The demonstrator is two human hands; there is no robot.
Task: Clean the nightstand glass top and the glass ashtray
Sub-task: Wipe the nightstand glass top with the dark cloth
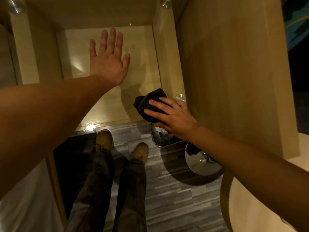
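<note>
I count two hands, one dark cloth [148, 101] and three metal studs [180, 97]. The left hand [108, 64] lies flat on the glass top [107, 111], far middle, its grip fully open and holding nothing. The right hand [173, 119] presses the cloth with straight fingers onto the near right corner. Below the glass stands one metal bin [160, 139]; I cannot tell its contents.

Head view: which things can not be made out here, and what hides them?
- Glass ashtray: not seen anywhere in the head view.
- Black crumpled cloth: near part hidden under the right hand.
- Silver metal container below the glass: mostly hidden by the right wrist.
- Clear glass top: smears lost in dim light and glare.
</note>
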